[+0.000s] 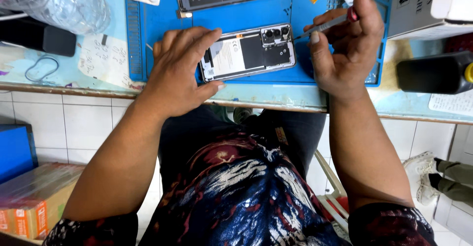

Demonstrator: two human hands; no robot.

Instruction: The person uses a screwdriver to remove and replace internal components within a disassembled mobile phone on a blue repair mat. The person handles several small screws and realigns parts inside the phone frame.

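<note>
Your left hand (178,71) covers the opened smartphone's (248,52) left end, pinning it flat on the blue mat (305,14). It lies lengthwise left-right, camera end right. Your right hand (345,44) pinches a screwdriver (322,27), tip at the camera.

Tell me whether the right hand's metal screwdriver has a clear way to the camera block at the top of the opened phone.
Probably yes. The right hand holds the slim metal screwdriver with its tip just beside the black camera block of the opened phone; nothing lies between them. The left hand rests on the phone's far end.
</note>
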